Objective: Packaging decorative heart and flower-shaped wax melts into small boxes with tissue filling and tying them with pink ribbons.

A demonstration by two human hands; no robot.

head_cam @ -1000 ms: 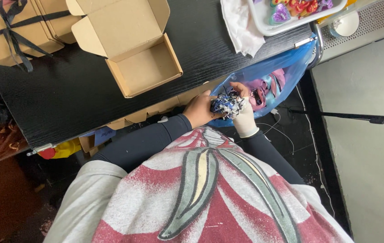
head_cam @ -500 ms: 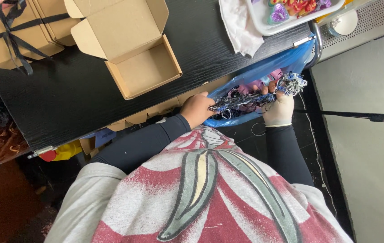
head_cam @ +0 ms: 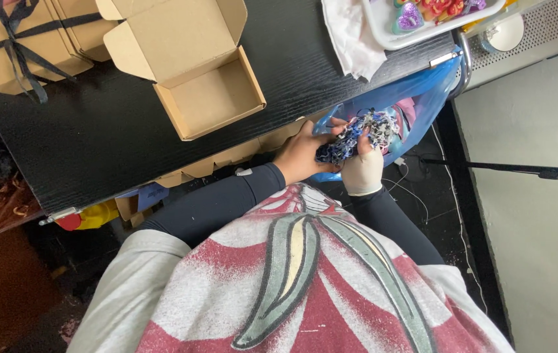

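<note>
Just below the black table's (head_cam: 96, 144) front edge, both hands meet on a tangled blue, white and black bundle (head_cam: 364, 131). My left hand (head_cam: 302, 155), bare with a dark sleeve, grips the bundle's left end. In a pale glove, my right hand (head_cam: 364, 171) grips it from below on the right. Behind the bundle hangs an open blue plastic bag (head_cam: 426, 82) with pink and more tangled material inside.
An open brown cardboard box (head_cam: 210, 98) stands on the table. Closed boxes tied with black ribbon (head_cam: 11, 46) sit at the far left. A white cloth (head_cam: 354, 33) and a white tray (head_cam: 383, 36) of colourful items lie at the far right. Flat cardboard (head_cam: 226, 160) sits under the table edge.
Half a second ago my right hand had pulled the bundle out long toward the bag. The hands are close together again, with the bundle bunched between them.
</note>
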